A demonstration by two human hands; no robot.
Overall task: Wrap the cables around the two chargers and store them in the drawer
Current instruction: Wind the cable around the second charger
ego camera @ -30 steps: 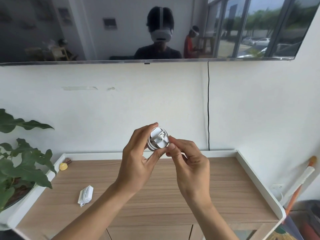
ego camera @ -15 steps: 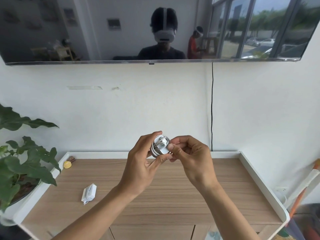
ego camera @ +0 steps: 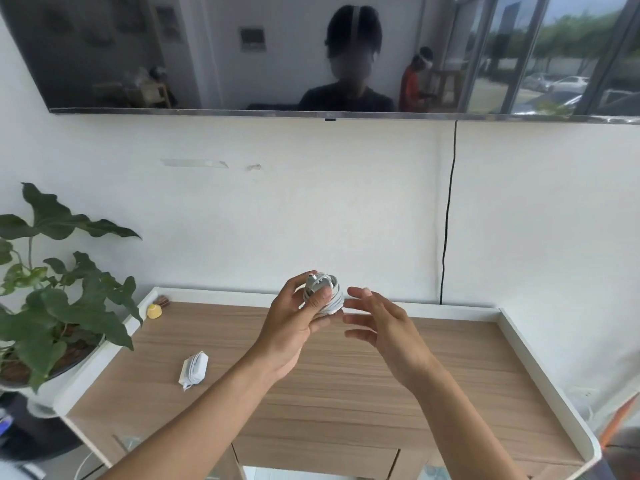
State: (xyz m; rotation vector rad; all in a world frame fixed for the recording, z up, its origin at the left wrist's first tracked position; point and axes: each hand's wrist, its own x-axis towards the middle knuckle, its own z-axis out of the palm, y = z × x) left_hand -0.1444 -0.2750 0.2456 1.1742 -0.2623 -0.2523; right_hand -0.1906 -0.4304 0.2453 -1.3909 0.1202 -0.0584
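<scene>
My left hand [ego camera: 294, 323] grips a white charger [ego camera: 323, 292] with its white cable wound round it, held up above the wooden cabinet top [ego camera: 346, 386]. Thumb and fingers curl round the bundle. My right hand [ego camera: 381, 327] hovers just to the right of the charger with fingers spread and relaxed, holding nothing. A second white charger [ego camera: 194, 369], also wrapped in its cable, lies on the cabinet top at the left. A drawer front [ego camera: 311, 455] shows below the top's front edge, closed.
A potted plant [ego camera: 52, 306] stands at the cabinet's left end. A small yellow object [ego camera: 154, 310] sits in the back left corner. The top has a raised white rim [ego camera: 540, 372]. A black cable [ego camera: 448, 216] hangs down the wall from the screen [ego camera: 311, 53].
My right hand has let go of the charger and moved away to the right, fingers spreading. My left hand still holds the wrapped charger. The camera tilted down a little.
</scene>
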